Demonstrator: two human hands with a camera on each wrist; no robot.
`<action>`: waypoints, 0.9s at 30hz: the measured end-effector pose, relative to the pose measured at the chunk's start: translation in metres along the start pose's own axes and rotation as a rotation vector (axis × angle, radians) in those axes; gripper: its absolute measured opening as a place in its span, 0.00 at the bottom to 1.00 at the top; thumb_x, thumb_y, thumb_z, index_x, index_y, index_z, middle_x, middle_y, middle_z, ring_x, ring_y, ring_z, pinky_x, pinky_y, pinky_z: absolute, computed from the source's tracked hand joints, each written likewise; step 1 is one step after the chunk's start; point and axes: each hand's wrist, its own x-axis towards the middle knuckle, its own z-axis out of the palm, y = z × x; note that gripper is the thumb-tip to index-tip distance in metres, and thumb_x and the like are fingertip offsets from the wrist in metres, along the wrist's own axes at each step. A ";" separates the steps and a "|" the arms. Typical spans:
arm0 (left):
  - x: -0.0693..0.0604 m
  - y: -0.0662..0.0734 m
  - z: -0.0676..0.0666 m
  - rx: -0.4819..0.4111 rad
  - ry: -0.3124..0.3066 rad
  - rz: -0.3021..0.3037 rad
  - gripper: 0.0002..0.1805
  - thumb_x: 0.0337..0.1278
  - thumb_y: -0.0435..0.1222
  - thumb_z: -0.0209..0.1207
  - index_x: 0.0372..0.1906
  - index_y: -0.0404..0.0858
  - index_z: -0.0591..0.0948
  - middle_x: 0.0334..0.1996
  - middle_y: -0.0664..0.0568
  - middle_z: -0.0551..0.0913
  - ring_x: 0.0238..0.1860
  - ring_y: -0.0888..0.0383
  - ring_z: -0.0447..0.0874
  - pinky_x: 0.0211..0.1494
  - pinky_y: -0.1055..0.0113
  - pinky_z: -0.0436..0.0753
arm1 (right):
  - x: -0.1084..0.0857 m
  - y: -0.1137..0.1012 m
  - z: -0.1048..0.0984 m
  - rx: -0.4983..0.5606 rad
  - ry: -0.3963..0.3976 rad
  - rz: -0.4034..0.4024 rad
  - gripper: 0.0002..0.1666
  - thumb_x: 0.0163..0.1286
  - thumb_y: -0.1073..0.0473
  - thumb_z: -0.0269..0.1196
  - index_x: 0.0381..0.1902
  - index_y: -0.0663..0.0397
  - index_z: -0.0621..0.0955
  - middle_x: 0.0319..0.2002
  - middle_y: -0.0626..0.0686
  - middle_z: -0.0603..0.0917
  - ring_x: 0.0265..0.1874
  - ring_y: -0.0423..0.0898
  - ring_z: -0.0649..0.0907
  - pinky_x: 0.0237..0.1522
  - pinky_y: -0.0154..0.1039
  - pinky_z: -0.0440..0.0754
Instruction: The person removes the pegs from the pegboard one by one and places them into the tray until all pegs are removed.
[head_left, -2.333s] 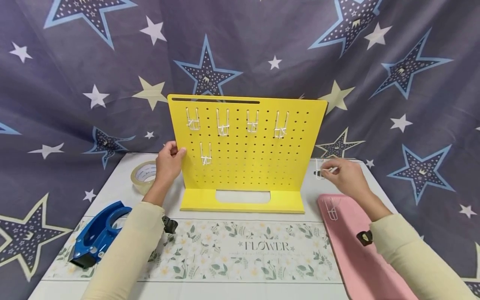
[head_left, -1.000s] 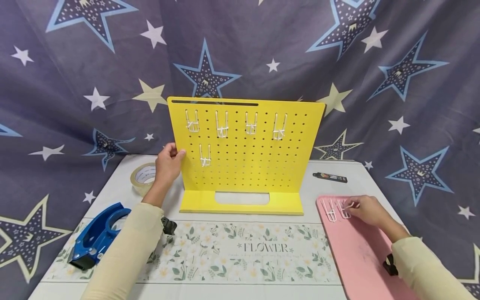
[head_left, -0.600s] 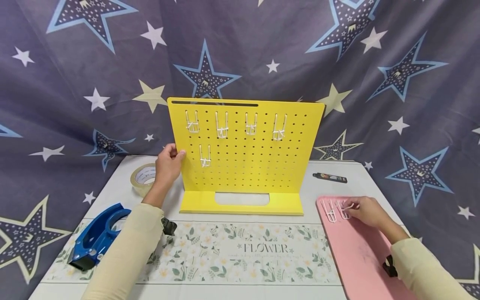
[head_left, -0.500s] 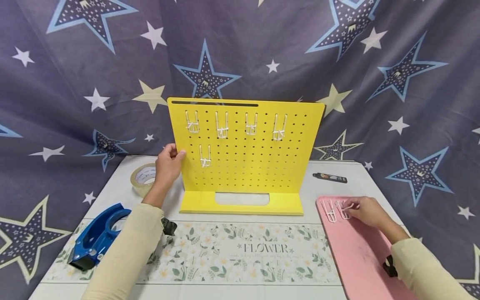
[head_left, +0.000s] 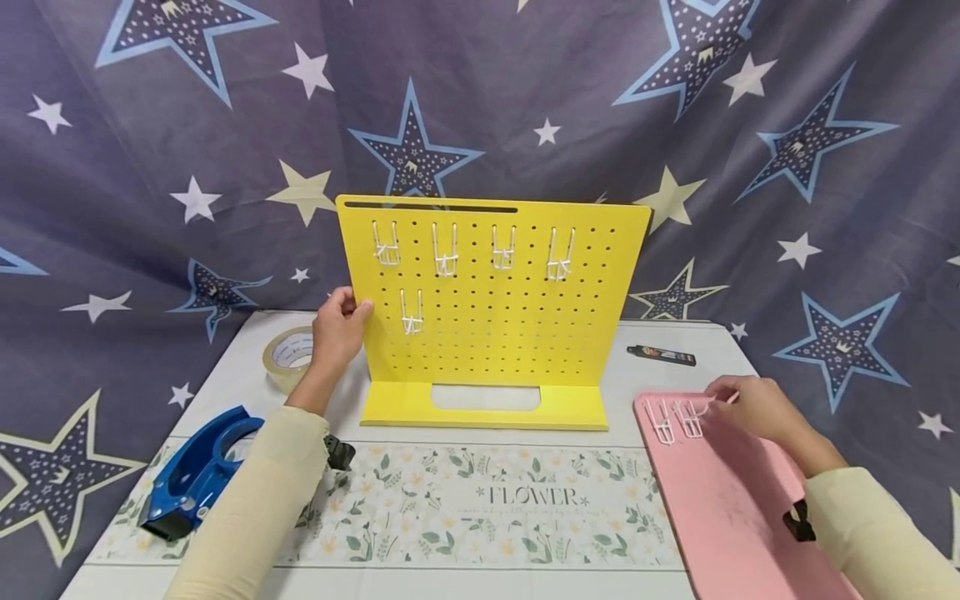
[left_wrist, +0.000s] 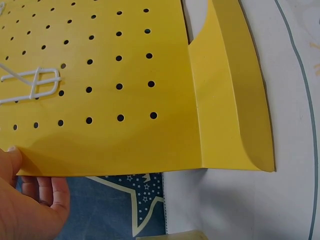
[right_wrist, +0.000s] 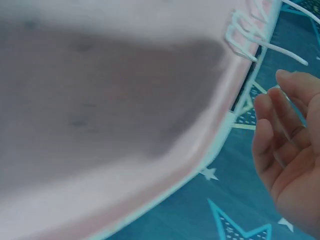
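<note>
1. while the left hand (head_left: 339,337) grips the left edge of the yellow pegboard (head_left: 495,333), the right hand (head_left: 753,408) is poised at the far right corner of the pink tray (head_left: 731,508).
2. left hand: thumb on the front face, fingers behind the edge, pinching the panel. the pegboard stands upright to its right.
3. right hand: fingers loosely curved, thumb apart from them, nothing held. the right wrist view shows a small gap between fingertips and wire.
4. near wire hook (head_left: 691,420): lies in the tray just left of the right hand, its prong pointing toward the fingertips.
5. far wire hook (head_left: 664,426): lies in the tray, left of the near wire hook and parallel to it, farther from the hand.
6. mounted on the pegboard: four hooks along the top row, plus one lower hook (head_left: 412,323) below and between the first two, just right of the left hand.
7. surroundings: black marker-like item (head_left: 662,356) on the table beyond the tray; tape roll (head_left: 281,377) beside the left hand; blue tape dispenser (head_left: 183,467) left of the left forearm; star-patterned curtain (head_left: 495,50) behind.
</note>
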 end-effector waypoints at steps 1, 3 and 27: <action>0.000 0.000 0.000 -0.004 0.000 0.000 0.14 0.75 0.42 0.55 0.57 0.39 0.76 0.49 0.43 0.80 0.49 0.49 0.77 0.52 0.61 0.77 | 0.001 -0.003 -0.004 0.000 0.017 0.002 0.09 0.64 0.61 0.67 0.42 0.53 0.87 0.33 0.52 0.89 0.30 0.44 0.85 0.34 0.42 0.79; 0.000 -0.001 0.000 -0.006 0.002 0.002 0.14 0.75 0.41 0.56 0.57 0.39 0.76 0.49 0.43 0.80 0.49 0.50 0.77 0.52 0.62 0.77 | 0.004 -0.008 -0.010 -0.003 0.058 -0.017 0.08 0.65 0.61 0.68 0.42 0.53 0.87 0.33 0.51 0.90 0.29 0.44 0.86 0.33 0.41 0.79; 0.001 -0.003 -0.001 -0.005 0.005 0.024 0.14 0.74 0.41 0.56 0.56 0.39 0.76 0.49 0.42 0.81 0.49 0.49 0.78 0.53 0.59 0.78 | 0.068 -0.158 -0.015 0.084 0.179 -0.237 0.08 0.66 0.64 0.68 0.44 0.57 0.88 0.38 0.55 0.90 0.33 0.48 0.87 0.36 0.46 0.85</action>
